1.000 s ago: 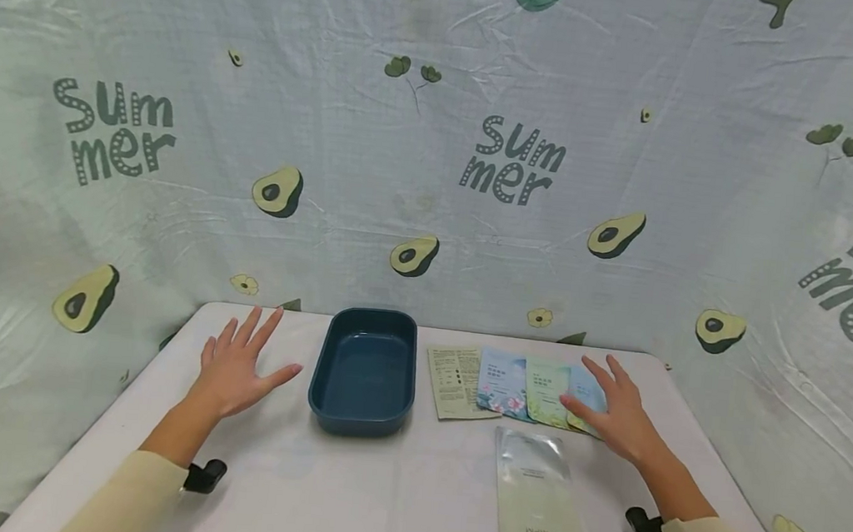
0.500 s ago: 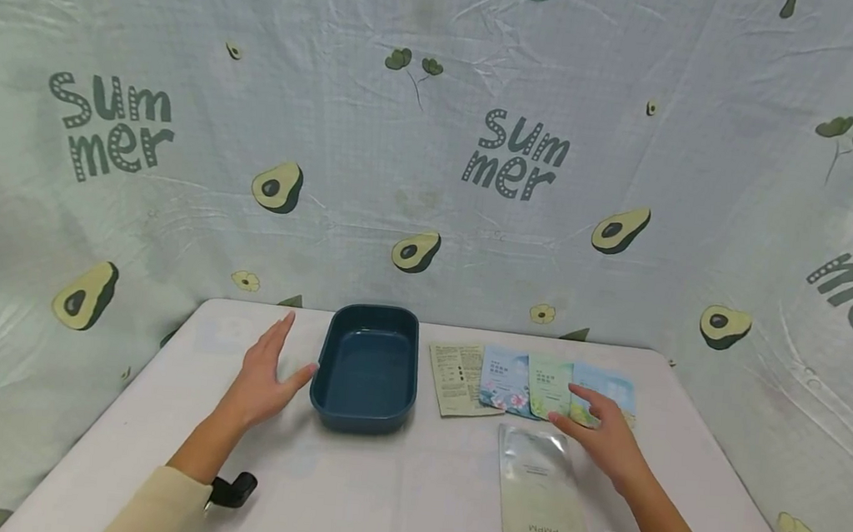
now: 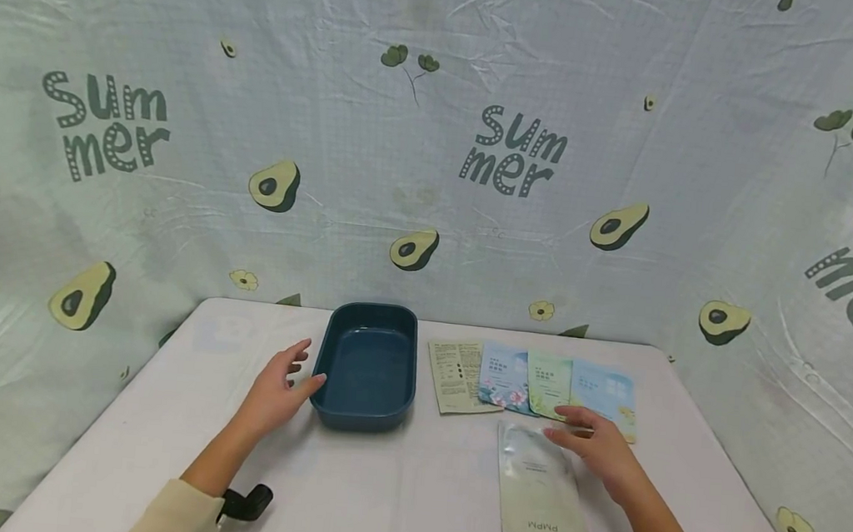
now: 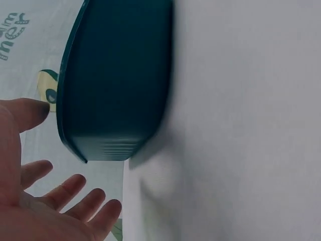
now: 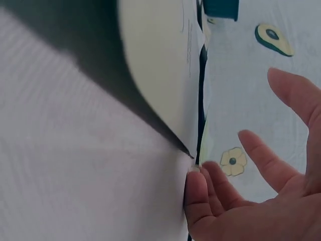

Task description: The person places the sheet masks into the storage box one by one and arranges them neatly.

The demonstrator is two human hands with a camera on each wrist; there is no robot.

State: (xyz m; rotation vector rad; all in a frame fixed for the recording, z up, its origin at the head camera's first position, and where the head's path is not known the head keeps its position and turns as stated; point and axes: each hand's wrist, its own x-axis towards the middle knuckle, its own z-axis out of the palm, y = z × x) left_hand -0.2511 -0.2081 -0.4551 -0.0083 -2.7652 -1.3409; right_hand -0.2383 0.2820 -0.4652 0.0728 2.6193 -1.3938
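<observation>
A dark blue rectangular bin (image 3: 360,422) stands toward the back of the table. My left hand (image 3: 275,396) is at its left side, fingers loosely spread and thumb by the rim; in the left wrist view a gap shows between thumb and bin (image 4: 113,85). My right hand (image 3: 603,454), fingers relaxed and parted, hovers by the far end of a flat cream-and-silver sheet mask packet (image 3: 542,496) marked PMPM. In the right wrist view this hand (image 5: 256,201) holds nothing, and the near packet's edge (image 5: 155,65) rises off the table.
Behind the packet lies an overlapping row: a cream packet with printed text (image 3: 453,382), a blue floral one (image 3: 505,379), a green one (image 3: 549,380) and a light blue one (image 3: 608,385). A printed cloth (image 3: 345,159) hangs behind the white table (image 3: 408,498).
My left hand has moved right, up to the bin's left side. My right hand has moved left and nearer, off the light blue packet to the PMPM packet's far end.
</observation>
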